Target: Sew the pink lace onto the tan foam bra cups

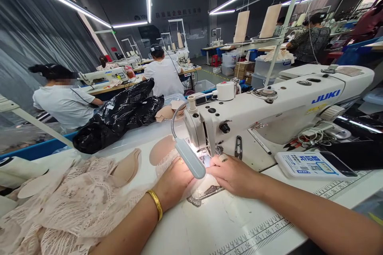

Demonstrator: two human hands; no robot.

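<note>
My left hand [175, 181], a gold bracelet on its wrist, grips beige lace fabric [164, 167] beside the needle area of a white JUKI sewing machine [287, 97]. A grey lamp head [191, 159] hides some of its fingers. From the right, my right hand [236, 176] has curled fingers pinched on the same fabric close to the presser foot. A smooth beige bra cup [163, 150] lies just behind my left hand. Light shines on the fabric between both hands; the needle itself is hard to make out.
Piled beige lace [80, 203] and another cup [127, 167] cover the table's left. Black plastic bags [119, 107] lie behind. A phone-sized clear case [314, 164], a pen [260, 141] and thread snips [238, 147] are at right. Co-workers [164, 73] sit at machines beyond.
</note>
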